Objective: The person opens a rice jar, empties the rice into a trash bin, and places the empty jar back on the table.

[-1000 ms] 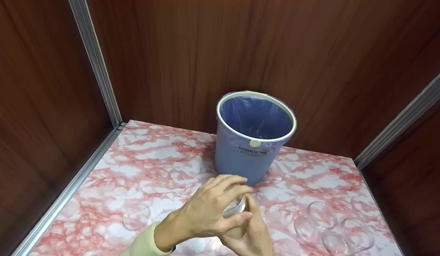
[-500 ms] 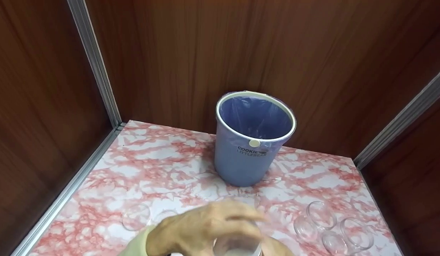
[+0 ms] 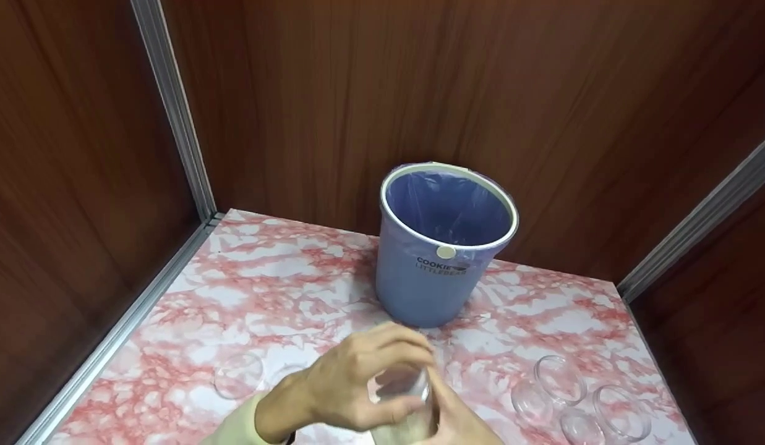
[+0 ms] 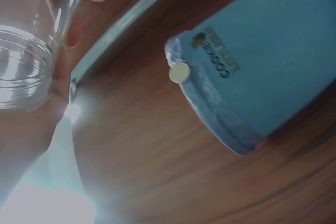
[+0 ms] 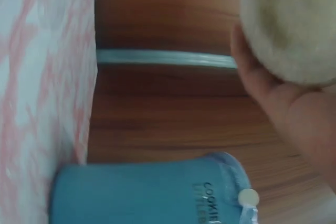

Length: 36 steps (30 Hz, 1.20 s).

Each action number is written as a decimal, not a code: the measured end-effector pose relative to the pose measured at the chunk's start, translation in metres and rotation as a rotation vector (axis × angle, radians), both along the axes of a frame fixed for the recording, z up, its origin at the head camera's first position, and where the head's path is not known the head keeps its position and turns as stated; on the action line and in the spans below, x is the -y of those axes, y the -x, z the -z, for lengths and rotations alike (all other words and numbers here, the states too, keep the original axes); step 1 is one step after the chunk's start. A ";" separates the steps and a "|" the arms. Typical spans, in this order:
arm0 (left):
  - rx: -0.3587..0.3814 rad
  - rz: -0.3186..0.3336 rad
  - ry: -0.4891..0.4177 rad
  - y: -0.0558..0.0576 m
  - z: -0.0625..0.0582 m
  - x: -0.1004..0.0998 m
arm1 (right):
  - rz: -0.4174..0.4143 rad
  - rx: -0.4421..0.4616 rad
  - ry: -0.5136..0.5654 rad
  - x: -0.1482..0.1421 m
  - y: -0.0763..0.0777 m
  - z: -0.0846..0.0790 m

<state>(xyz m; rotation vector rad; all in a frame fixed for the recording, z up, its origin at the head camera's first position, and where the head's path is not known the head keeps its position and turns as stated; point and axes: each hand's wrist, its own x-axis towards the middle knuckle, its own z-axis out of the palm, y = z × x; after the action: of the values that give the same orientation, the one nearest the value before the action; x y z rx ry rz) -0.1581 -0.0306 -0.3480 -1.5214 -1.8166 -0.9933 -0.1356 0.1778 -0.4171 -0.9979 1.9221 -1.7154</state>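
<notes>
A clear jar [image 3: 402,386], pale toward its lower end, is between my two hands low in the middle of the head view. My left hand [image 3: 357,378] comes over it from the left, its fingers curled round the upper end. From the lower right my right hand [image 3: 459,420] grips the jar's side; part of this hand lies beyond the bottom of the frame. Ridged threads show on the clear jar [image 4: 23,66] in the left wrist view. A round pale surface [image 5: 294,24] faces the right wrist camera, with right-hand fingers [image 5: 257,77] cupped against its edge.
Beyond the hands a blue bin [image 3: 425,290] with a bag liner stands near the brown wood-look wall [image 3: 308,123]. Several clear round pieces [image 3: 558,380] lie at the right on the red-and-white table [image 3: 264,309]. Another clear round piece [image 3: 239,376] lies at the left.
Both hands dipped toward the bottom edge with the jar half a second ago and are now raised again. Both keep hold of the jar throughout. The head view has shifted slightly.
</notes>
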 end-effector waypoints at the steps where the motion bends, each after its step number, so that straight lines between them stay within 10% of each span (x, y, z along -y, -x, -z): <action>1: 0.015 -0.012 -0.013 0.001 0.001 0.002 | -0.025 0.012 0.028 0.002 0.002 -0.002; 12: 0.079 -0.285 -0.061 0.022 0.018 0.050 | 0.169 -0.364 -0.105 -0.015 0.018 -0.026; 20: 0.236 -0.526 -0.044 0.037 0.063 0.104 | 0.360 -0.193 -0.049 -0.055 0.034 -0.037; 36: 0.509 -0.918 0.088 0.055 0.141 0.185 | 0.551 -0.659 -0.290 -0.108 0.079 -0.102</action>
<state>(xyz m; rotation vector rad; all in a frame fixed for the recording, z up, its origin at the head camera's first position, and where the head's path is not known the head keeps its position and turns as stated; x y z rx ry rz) -0.2129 -0.2160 -0.4886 -0.3200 -2.5455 -0.8486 -0.2147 0.2860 -0.3153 -1.0702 2.9984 -1.3681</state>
